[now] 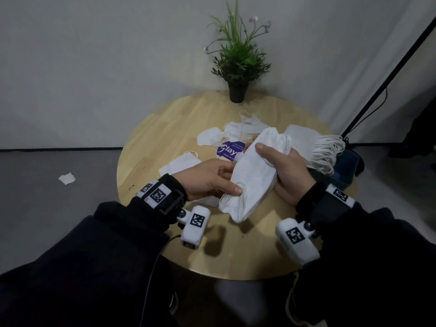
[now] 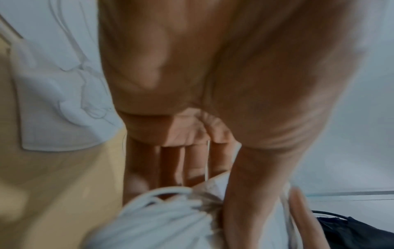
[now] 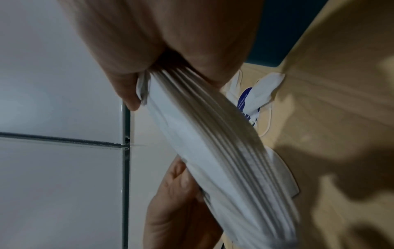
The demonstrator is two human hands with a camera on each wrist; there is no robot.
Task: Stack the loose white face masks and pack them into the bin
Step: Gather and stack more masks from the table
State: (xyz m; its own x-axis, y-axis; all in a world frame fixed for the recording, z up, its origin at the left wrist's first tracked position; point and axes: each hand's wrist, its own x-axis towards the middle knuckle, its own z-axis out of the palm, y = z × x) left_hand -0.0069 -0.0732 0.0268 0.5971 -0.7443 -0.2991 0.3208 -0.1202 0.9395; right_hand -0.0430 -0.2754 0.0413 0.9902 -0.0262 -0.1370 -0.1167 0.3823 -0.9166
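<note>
Both hands hold a thick stack of white face masks (image 1: 253, 175) above the round wooden table (image 1: 151, 138). My left hand (image 1: 212, 179) pinches the stack's near end, thumb on top over the bunched ear loops (image 2: 162, 210). My right hand (image 1: 283, 168) grips the middle, thumb on top, fingers underneath. The right wrist view shows the stack's layered edge (image 3: 213, 143) between thumb and palm. Loose masks (image 1: 212, 138) lie on the table behind the hands, one more (image 1: 179, 164) under the left hand. A second mask stack (image 1: 313, 145) lies at the right edge by the dark blue bin (image 1: 346, 168).
A potted green plant (image 1: 238, 64) stands at the table's far edge. A purple round sticker (image 1: 230, 151) lies among the loose masks. A white scrap (image 1: 67, 178) lies on the grey floor to the left. A black stand pole (image 1: 387, 76) leans at the right.
</note>
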